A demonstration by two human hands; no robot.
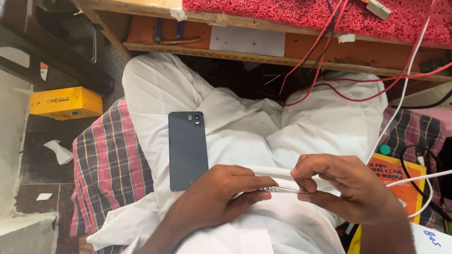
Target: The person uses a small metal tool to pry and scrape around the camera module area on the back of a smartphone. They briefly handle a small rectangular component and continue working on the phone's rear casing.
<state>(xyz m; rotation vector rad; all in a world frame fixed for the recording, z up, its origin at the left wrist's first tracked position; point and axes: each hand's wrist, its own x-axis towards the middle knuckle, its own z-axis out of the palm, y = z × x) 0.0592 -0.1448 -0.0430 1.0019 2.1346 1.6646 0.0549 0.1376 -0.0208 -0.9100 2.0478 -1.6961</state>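
Your left hand (pixel 214 200) and right hand (pixel 346 190) sit nearest you, low in the frame, and between them you pinch a thin metal tweezers (pixel 282 189): the left thumb and forefinger close on its near-left end, the right fingertips press together on the other end. Both grips are fingertip pinches on a slim, smooth strip, so it could slip or spring out if either side relaxes, and it would likely vanish into the folds of the white cloth (pixel 263 127) over your lap. That cloth is soft and sloped, not a firm surface. The dark phone (pixel 188 150) lies back-up on it just left of your left hand, apart from it, and a shift of your knee or a nudge from that wrist could slide it off toward the floor on the left. Red wires (pixel 329 80) hang from the wooden bench (pixel 263 51) at the far side and drape over the cloth on the right; a white cable (pixel 405 84) runs down past your right hand and could snag it. A plaid cloth (pixel 108 164) lies under you, and a yellow box (pixel 66 102) sits on the floor far left.
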